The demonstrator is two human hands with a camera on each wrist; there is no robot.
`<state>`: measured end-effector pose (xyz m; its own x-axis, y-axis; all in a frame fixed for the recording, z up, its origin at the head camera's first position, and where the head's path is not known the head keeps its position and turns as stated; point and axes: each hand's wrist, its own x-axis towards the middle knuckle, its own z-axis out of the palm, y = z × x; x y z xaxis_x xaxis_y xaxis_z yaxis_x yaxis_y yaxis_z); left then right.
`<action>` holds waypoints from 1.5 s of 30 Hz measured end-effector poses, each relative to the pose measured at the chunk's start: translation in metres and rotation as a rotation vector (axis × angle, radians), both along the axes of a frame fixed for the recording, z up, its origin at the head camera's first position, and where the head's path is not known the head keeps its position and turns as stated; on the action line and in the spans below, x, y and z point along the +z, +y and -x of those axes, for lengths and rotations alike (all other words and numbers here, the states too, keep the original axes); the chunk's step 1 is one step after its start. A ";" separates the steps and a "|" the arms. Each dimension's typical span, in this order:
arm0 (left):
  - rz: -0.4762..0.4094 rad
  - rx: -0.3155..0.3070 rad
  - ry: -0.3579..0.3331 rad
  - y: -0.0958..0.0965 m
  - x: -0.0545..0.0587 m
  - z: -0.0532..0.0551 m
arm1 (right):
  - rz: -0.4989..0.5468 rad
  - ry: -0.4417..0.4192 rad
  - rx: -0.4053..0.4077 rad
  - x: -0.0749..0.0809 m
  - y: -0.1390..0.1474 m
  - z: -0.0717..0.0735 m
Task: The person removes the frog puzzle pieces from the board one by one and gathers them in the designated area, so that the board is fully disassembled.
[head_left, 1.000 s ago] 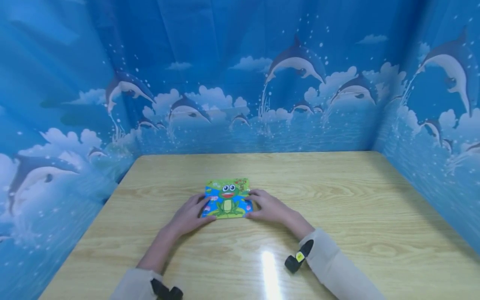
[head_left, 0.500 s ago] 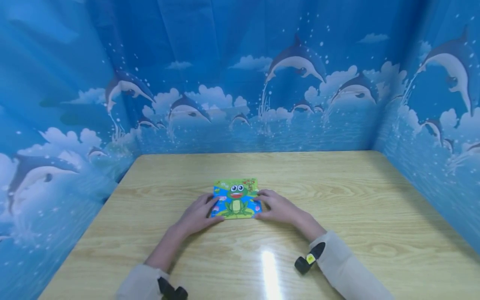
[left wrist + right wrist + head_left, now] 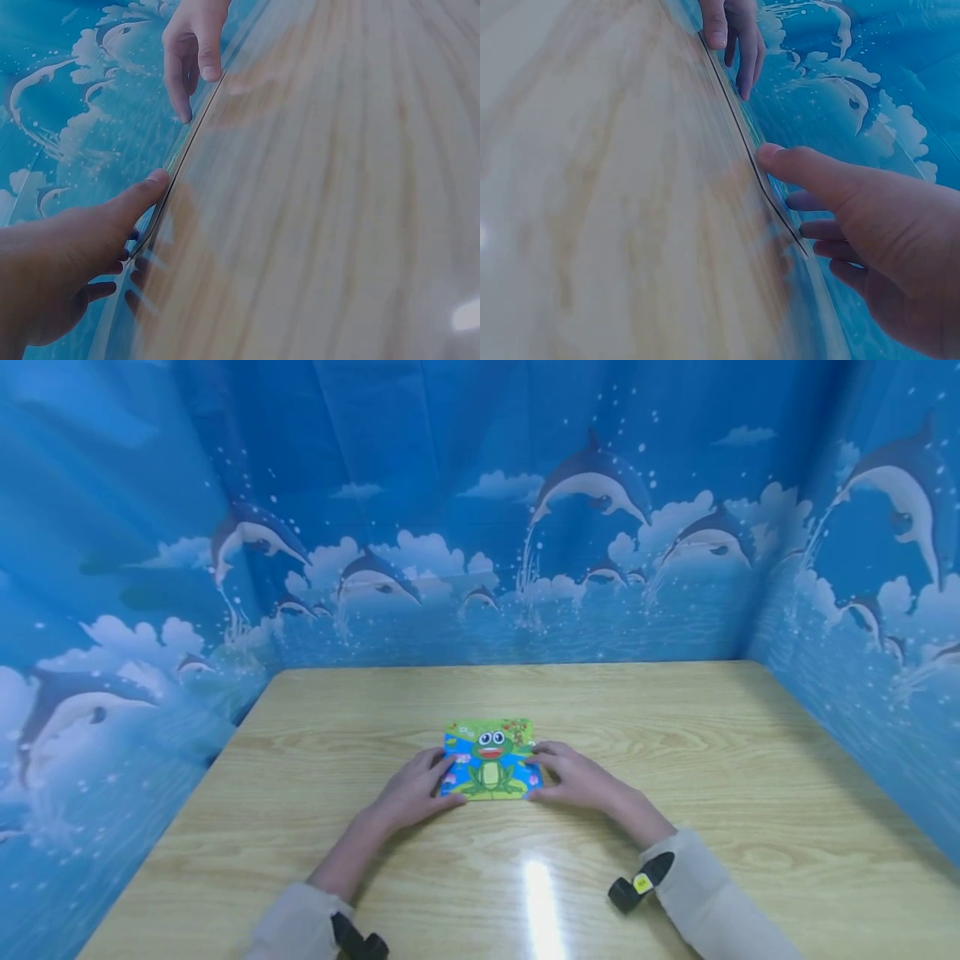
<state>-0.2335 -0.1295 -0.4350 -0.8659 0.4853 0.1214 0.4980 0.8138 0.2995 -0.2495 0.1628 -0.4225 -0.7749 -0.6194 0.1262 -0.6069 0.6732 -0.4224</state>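
A flat, thin frog picture board [image 3: 491, 768] lies on the table, its green frog on a blue and lime ground facing up. My left hand [image 3: 414, 789] holds its left side, fingers at the side edge and thumb along the near corner. On the opposite side, my right hand [image 3: 581, 778] holds it in a mirrored way, thumb at the near right corner. Both wrist views show the board almost edge-on as a thin dark line, with the left thumb [image 3: 146, 193] and the right thumb [image 3: 787, 159] right at its edge.
The wood-grain table [image 3: 675, 760] surrounds the board and carries a bright light reflection near the front. Blue dolphin-print curtains [image 3: 450, 527] stand behind it and on both sides. Each sleeved wrist wears a black camera, such as the right wrist camera [image 3: 626, 893].
Both hands have slid the frog picture board steadily to the right across the table. Their hold on its two sides looks the same throughout.
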 end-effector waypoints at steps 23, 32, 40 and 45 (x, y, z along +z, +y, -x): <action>0.020 -0.069 0.019 0.034 -0.003 -0.002 | 0.021 -0.017 -0.030 -0.003 0.038 -0.011; 0.037 -0.100 0.038 0.047 -0.002 -0.004 | 0.011 0.014 -0.032 -0.003 0.054 -0.016; 0.054 -0.119 0.031 0.057 -0.001 -0.006 | 0.006 0.006 -0.032 -0.001 0.065 -0.021; 0.059 -0.129 0.025 0.063 -0.001 -0.008 | 0.003 0.027 -0.031 -0.003 0.072 -0.023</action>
<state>-0.2258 -0.0665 -0.4356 -0.7932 0.5989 0.1105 0.6061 0.7586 0.2391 -0.2263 0.2353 -0.4255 -0.7898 -0.5949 0.1491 -0.5971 0.6902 -0.4088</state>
